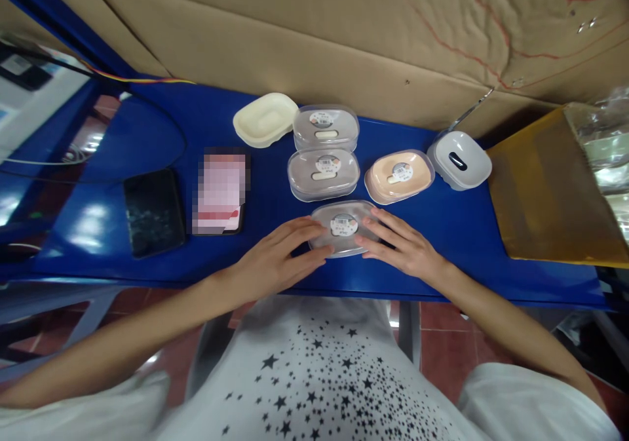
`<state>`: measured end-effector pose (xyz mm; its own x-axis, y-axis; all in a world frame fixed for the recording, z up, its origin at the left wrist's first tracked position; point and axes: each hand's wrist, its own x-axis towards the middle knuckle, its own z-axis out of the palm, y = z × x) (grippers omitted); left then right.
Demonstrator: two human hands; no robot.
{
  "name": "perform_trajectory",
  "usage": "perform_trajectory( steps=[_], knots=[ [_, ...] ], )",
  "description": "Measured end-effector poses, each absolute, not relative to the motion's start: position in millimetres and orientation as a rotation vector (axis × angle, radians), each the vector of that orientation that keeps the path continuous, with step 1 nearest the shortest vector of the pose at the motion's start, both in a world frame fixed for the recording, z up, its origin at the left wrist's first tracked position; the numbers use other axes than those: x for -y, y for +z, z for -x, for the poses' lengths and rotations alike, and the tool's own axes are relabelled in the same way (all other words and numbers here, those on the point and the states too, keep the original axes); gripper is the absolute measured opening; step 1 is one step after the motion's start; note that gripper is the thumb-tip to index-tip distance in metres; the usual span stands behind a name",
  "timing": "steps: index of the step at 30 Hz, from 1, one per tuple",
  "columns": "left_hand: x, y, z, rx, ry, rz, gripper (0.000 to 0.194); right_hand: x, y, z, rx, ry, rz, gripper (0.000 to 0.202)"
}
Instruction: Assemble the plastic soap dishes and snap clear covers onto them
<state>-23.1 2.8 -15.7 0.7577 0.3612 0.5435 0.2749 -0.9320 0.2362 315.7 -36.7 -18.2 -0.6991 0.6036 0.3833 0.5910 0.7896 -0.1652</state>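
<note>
An oval soap box [344,226] with a clear lid and a round barcode label lies flat near the table's front edge. Around its left end, my left hand [285,251] has its fingers at the back and its thumb at the front. My right hand [405,244] holds the right end, fingers spread over lid and rim. Just behind stand two similar grey soap boxes [323,174], one behind the other. A peach soap box [400,175] with a clear lid sits to their right. At the back left is a cream, lidless dish [265,121].
A whitish oval container [462,159] with a dark slot stands beside a cardboard box [550,192] at right. On the blue table [275,198], a phone with a blurred screen [221,192] and a black tablet-like slab [154,211] lie left. Brown card [295,41] lines the back.
</note>
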Motion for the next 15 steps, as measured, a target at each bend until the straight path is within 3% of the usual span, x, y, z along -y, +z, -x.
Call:
perform_trajectory(
  steps=[7, 15],
  knots=[
    [-28, -11, 0, -0.479, 0.880, -2.891, 0.022, 42, -19, -312, 2.413, -0.392, 0.935, 0.088],
    [-41, -1, -18, -0.501, 0.717, -2.964, 0.032, 35, -6, -326, 2.421, -0.256, 1.141, 0.080]
  ],
)
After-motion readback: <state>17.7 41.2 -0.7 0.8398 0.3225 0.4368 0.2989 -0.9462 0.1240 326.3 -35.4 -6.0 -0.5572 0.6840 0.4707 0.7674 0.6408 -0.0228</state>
